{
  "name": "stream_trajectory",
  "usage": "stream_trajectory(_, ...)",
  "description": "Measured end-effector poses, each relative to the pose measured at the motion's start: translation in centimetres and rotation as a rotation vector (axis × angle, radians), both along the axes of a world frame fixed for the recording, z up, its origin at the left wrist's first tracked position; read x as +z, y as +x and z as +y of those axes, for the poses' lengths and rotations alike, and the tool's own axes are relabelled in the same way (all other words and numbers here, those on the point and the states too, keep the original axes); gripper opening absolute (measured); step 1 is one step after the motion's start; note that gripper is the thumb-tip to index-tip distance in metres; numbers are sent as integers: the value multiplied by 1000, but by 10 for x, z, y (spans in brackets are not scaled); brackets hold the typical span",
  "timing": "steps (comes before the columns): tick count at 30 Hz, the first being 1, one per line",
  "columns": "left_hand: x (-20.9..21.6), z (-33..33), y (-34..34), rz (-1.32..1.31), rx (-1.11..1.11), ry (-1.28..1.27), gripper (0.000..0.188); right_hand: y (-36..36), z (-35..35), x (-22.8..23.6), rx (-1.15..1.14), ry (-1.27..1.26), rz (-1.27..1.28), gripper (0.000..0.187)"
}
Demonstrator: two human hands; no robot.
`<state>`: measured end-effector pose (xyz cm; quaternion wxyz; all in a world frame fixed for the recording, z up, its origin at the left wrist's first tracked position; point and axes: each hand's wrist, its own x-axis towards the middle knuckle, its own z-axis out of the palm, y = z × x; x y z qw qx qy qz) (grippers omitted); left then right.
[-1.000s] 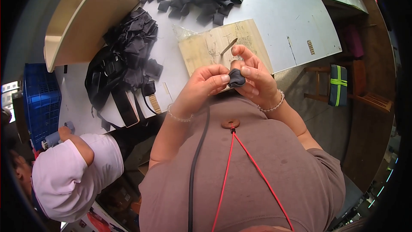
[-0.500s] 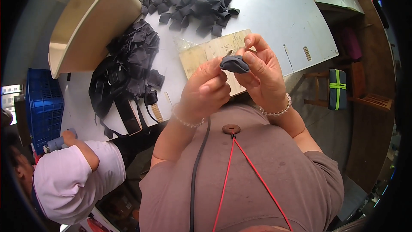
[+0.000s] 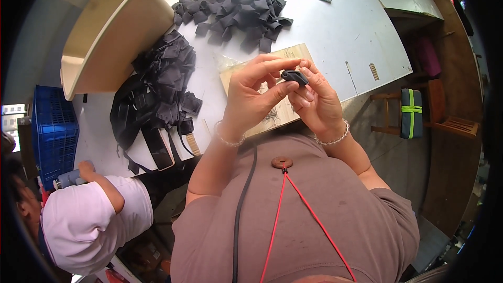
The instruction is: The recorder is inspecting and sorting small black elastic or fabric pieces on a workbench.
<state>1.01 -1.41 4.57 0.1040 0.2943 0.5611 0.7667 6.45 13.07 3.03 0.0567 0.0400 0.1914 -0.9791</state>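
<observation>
Between my two hands is a small dark fabric piece (image 3: 295,77), folded over so that its end shows a loop. My left hand (image 3: 257,86) pinches it from the left with thumb and forefinger. The fingertips of my right hand (image 3: 319,97) close on its other side. Both hands are raised over a wooden board (image 3: 293,52) that lies at the table's near edge. Beyond the board spreads a heap of dark folded fabric pieces (image 3: 236,10). To the left, a second pile of dark fabric pieces (image 3: 170,68) rests against a black bag-like bundle (image 3: 128,107).
A cream plastic bin (image 3: 112,31) lies at the left of the white table (image 3: 356,31). Further left are a blue crate (image 3: 52,131) and another person (image 3: 94,220) holding a grey cylinder. On the right stands a wooden stool with a cushion (image 3: 412,113).
My left fingers have shifted to the right and over the top of the fabric piece. The piece is now more tightly folded and turned, with its looped end showing.
</observation>
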Motion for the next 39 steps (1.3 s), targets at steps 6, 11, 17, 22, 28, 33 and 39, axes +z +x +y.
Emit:
stream_trajectory(6,-16,-1,-8,-12,30,23,24,-9,-5,-12,55,3,-27,10)
stream_trajectory(11,-24,0,-9,-32,16,164,19,-4,-10,-2,43,-23,-81,11)
stream_trajectory(17,-30,1,-14,-79,-59,172,20,-1,-11,-7,61,-67,-72,9)
stream_trajectory(22,-38,-10,-18,-188,-174,177,18,3,-12,-10,93,-92,-48,10)
stream_trajectory(28,-61,-16,-21,-376,-29,-37,19,4,-12,-10,106,-122,-71,11)
stream_trajectory(33,-19,-11,-7,-315,0,51,22,5,-11,-10,119,-160,-103,12)
stream_trajectory(39,-32,-17,-10,-540,-125,145,20,7,-11,-7,113,-166,-127,13)
